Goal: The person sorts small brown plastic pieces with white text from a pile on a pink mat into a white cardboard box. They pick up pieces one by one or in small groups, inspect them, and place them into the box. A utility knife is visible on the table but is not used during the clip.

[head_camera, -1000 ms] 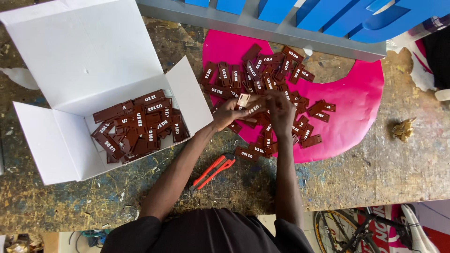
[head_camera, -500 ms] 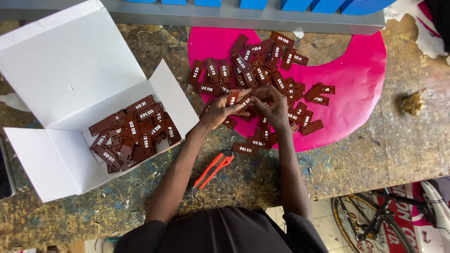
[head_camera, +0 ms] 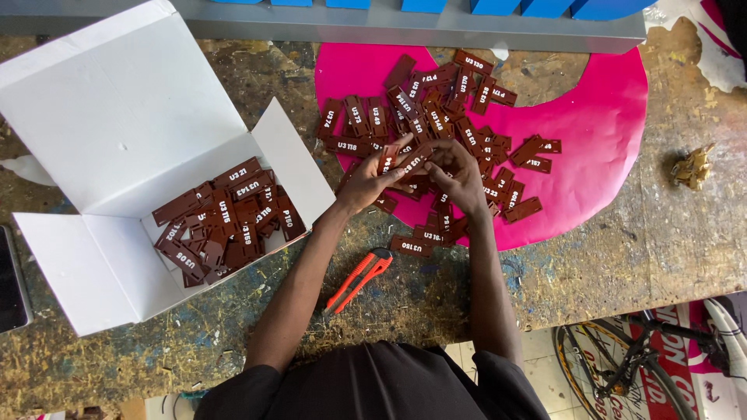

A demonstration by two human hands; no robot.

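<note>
Many small dark brown rectangular tags (head_camera: 436, 117) with white marks lie scattered on a bright pink sheet (head_camera: 599, 132) on a paint-stained workbench. My left hand (head_camera: 372, 180) and my right hand (head_camera: 459, 177) meet over the pile and together hold one brown tag (head_camera: 411, 161) between the fingertips. An open white cardboard box (head_camera: 117, 132) stands to the left, with several more brown tags (head_camera: 222, 222) heaped inside it. One tag (head_camera: 411, 246) lies just off the pink sheet, near my right forearm.
An orange utility knife (head_camera: 359, 278) lies on the bench between my forearms. A grey rail with blue shapes (head_camera: 405, 23) runs along the far edge. A crumpled brownish scrap (head_camera: 692, 167) sits at right. A dark phone (head_camera: 12, 280) is at far left; a bicycle (head_camera: 638, 362) stands below the bench.
The view has shifted slightly. My hands have drawn closer together over the pile and now pinch one tag between them.
</note>
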